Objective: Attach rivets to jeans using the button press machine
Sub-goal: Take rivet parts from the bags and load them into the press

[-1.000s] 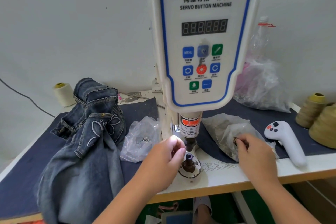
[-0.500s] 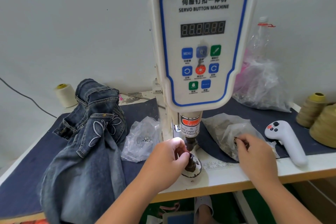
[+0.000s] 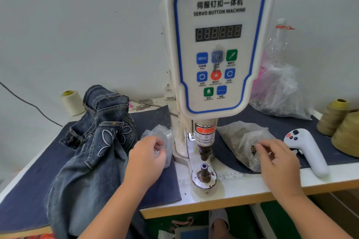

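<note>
The white servo button machine (image 3: 217,44) stands at the table's middle, its upper punch (image 3: 204,151) raised above the bare lower die (image 3: 204,169). Crumpled blue jeans (image 3: 93,151) with white embroidery lie to the left, apart from the die. My left hand (image 3: 147,155) hovers with loosely curled fingers over a small clear bag (image 3: 161,134) just left of the machine. My right hand (image 3: 277,159) rests on a larger clear bag of rivets (image 3: 240,139) and pinches a small brass rivet (image 3: 253,149) at its fingertips.
A white handheld controller (image 3: 308,151) lies right of my right hand. Yellow-brown thread cones (image 3: 338,118) stand at the far right, a cream cone (image 3: 71,103) at the back left. A big plastic bag and bottle (image 3: 279,87) sit behind. A ruler (image 3: 231,177) is printed near the table's front edge.
My left hand has left the lower die and moved left to the small clear bag. The die now stands uncovered. My right hand has stayed at the rivet bag.
</note>
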`<state>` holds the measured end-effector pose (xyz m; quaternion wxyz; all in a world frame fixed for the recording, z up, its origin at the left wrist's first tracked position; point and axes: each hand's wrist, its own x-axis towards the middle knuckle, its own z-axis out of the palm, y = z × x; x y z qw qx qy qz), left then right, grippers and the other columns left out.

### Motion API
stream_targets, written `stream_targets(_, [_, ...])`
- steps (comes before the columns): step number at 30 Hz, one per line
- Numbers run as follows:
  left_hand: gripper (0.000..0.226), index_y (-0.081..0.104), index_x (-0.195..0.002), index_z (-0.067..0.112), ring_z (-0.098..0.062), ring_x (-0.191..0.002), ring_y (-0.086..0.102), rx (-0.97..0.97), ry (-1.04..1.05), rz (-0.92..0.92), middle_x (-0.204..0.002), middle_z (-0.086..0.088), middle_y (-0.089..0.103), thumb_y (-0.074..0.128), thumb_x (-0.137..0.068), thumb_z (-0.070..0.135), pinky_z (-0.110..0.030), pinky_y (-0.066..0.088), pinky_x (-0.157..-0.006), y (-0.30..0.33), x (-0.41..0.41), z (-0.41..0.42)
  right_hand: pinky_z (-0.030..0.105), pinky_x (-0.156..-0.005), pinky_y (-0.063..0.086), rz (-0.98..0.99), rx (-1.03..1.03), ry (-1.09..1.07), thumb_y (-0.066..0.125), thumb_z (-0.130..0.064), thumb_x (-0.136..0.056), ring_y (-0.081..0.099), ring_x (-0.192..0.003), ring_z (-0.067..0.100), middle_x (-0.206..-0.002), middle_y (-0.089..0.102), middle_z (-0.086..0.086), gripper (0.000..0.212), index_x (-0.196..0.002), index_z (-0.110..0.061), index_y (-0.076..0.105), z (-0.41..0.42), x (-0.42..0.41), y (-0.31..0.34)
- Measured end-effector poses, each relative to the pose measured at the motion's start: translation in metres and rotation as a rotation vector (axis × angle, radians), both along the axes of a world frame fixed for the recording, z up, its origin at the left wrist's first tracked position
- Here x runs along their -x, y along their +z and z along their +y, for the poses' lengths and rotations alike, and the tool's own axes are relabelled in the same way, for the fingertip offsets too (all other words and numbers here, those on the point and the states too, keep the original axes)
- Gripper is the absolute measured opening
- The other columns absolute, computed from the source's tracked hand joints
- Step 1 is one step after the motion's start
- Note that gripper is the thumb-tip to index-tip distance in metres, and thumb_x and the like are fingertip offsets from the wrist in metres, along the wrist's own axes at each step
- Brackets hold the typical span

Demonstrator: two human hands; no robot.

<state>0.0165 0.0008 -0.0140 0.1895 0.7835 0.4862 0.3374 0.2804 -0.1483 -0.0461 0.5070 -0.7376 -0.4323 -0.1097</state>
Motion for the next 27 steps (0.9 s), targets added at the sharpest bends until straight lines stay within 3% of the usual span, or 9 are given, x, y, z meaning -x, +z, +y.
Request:
stream_targets(2, [0.011,0.063,-0.095,0.023,-0.021,-0.092,0.055,-0.039,0.075,0.057,-0.091,0.012,0.058,0.066,-0.087,0.016,-0.044,0.045,-0.090,-0.006,0.005,0.008,0.006,-0.072,0.043,0.128,-0.037,0.061,0.067,-0.006,-0.091,0.062,-0.080,0.007,-0.082,0.066,-0.012,0.017,-0.089,-0.023,0.068,-0.002,0.010,0.009])
stream_targets(5, [0.016,0.066,-0.105,0.017,-0.024,-0.100,0.055,-0.035,0.122,0.112,-0.105,0.002,0.062,0.065,-0.089,0.017,-0.043,0.041,-0.093,-0.021,0.008,0.012,0.015,-0.070,0.047,0.440,-0.109,0.143,0.069,-0.017,-0.091,0.064,-0.082,-0.005,-0.087,0.070,-0.019,0.021,-0.086,-0.037,0.065,-0.003,0.031,0.020])
stream_targets(10, [0.012,0.066,-0.101,0.016,-0.022,-0.096,0.055,-0.014,0.129,0.082,-0.103,0.003,0.061,0.064,-0.089,0.016,-0.041,0.041,-0.092,-0.029,0.008,0.014,0.027,-0.058,0.051,0.822,-0.123,0.328,0.072,-0.008,-0.086,0.059,-0.054,0.011,-0.068,0.070,0.007,0.020,-0.078,-0.026,0.076,-0.003,0.070,0.022])
stream_targets(15, [0.011,0.065,-0.100,0.016,-0.022,-0.096,0.054,0.000,0.131,0.077,-0.101,0.004,0.060,0.063,-0.089,0.016,-0.043,0.043,-0.092,-0.030,0.009,0.014,0.023,-0.050,0.052,1.154,-0.148,0.461,0.071,-0.001,-0.079,0.061,-0.054,0.014,-0.070,0.070,0.015,0.014,-0.075,-0.013,0.078,0.002,0.098,0.030])
stream_targets(20, [0.011,0.065,-0.100,0.017,-0.021,-0.095,0.054,-0.006,0.129,0.085,-0.100,0.004,0.060,0.063,-0.088,0.017,-0.043,0.043,-0.091,-0.030,0.009,0.015,0.025,-0.049,0.054,1.236,-0.154,0.472,0.069,0.007,-0.081,0.062,-0.056,0.017,-0.079,0.073,0.021,0.012,-0.085,-0.003,0.072,0.003,0.107,0.036])
stream_targets(27, [0.010,0.064,-0.098,0.019,-0.020,-0.093,0.053,-0.011,0.126,0.084,-0.096,0.006,0.057,0.063,-0.089,0.017,-0.043,0.043,-0.091,-0.031,0.010,0.015,0.028,-0.051,0.050,1.177,-0.101,0.473,0.067,0.002,-0.086,0.056,-0.054,0.017,-0.069,0.067,0.013,0.016,-0.080,-0.011,0.075,0.001,0.107,0.037])
